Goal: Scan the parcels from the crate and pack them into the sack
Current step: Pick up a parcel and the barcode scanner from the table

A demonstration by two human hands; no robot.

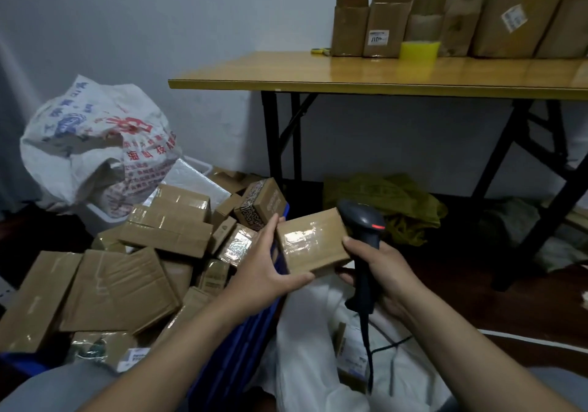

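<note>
Cardboard parcel [313, 241]: between both hands, long axis hand to hand.
Left hand [267, 268]: grips parcel's left end.
Right hand [383, 268]: wrapped round scanner [362, 220], thumb steadying right end.
White sack [305, 364]: directly below the hands.

- Left hand [265, 268], arm stretched in from near left, clasps the left end of a parcel [313, 243].
- Right hand [386, 271] grips a scanner [366, 236], thumb against the parcel.
</note>
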